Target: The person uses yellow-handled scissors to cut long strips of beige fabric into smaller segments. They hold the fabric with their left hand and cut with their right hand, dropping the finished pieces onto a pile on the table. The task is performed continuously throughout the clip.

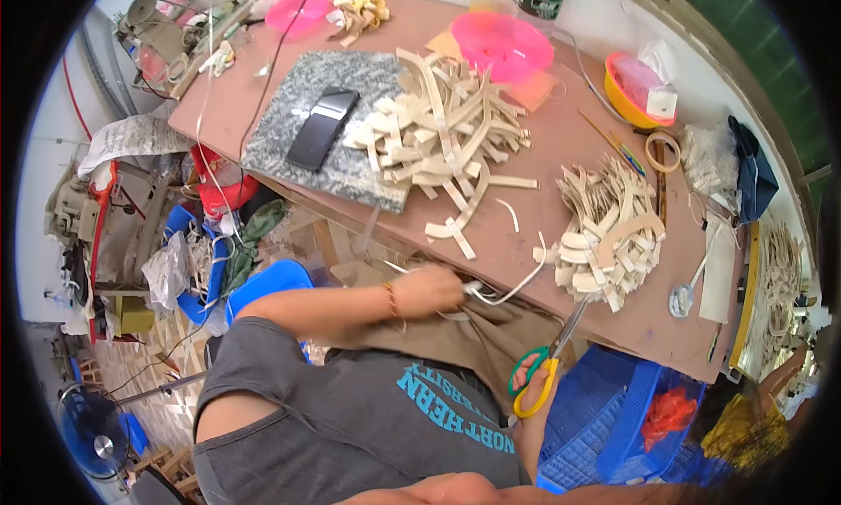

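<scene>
My left hand point(429, 290), with a bracelet at the wrist, is closed on a thin white strip point(512, 288) that curves up to the front edge of the brown table point(543, 120). My right hand point(528, 375) grips scissors point(550, 352) with green and yellow handles. Their blades point up toward the table edge, just below a pile of beige cut pieces point(609, 229). A bigger heap of beige strips point(442, 128) lies at the table's middle. Brown cloth point(491, 330) covers my lap between both hands.
A grey stone slab point(350, 168) carries a black phone point(322, 128). Two pink bowls point(501, 45) point(298, 13), a yellow bowl point(632, 102) and a tape ring point(663, 151) sit further back. A blue crate point(613, 417) stands at lower right, a blue seat point(267, 282) and clutter at left.
</scene>
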Demonstrator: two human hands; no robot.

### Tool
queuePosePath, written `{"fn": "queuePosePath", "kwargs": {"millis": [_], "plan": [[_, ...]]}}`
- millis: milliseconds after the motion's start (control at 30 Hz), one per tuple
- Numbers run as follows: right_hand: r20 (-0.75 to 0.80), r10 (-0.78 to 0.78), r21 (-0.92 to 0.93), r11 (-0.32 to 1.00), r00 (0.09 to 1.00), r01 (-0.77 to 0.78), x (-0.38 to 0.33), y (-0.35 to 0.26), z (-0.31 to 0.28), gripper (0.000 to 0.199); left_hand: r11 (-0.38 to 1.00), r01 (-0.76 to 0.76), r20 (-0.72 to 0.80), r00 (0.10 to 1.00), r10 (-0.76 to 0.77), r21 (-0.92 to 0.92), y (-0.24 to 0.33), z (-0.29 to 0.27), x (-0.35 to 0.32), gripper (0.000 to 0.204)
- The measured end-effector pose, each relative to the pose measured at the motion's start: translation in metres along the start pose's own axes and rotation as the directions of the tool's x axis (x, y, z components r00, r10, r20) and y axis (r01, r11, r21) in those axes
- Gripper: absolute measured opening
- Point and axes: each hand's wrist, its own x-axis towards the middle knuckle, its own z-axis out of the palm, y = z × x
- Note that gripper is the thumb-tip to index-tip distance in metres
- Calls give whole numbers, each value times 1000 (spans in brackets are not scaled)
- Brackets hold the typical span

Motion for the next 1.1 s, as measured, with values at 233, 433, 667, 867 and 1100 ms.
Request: {"fn": "queuePosePath", "kwargs": {"millis": [233,433,667,867,1100], "plan": [[20,42,61,997,999,-43,10,1,9,44,702,712,46,702,-710,-28,-82,46,-128,12],[17,93,57,994,996,-94,16,4,12,30,382,807,-5,425,-905,-450,-147,136,-133,26],[-1,51,-196,979,999,-51,2,-2,10,37,523,840,331,539,-775,-142,-204,178,-123,51],[-79,-8,-136,991,997,-3,-2,21,-9,14,695,654,233,756,-612,-298,-75,27,-108,29],[9,-55,-333,941,998,55,22,0,15,18,841,475,-222,818,-530,-257,17,-90,-5,26]]}}
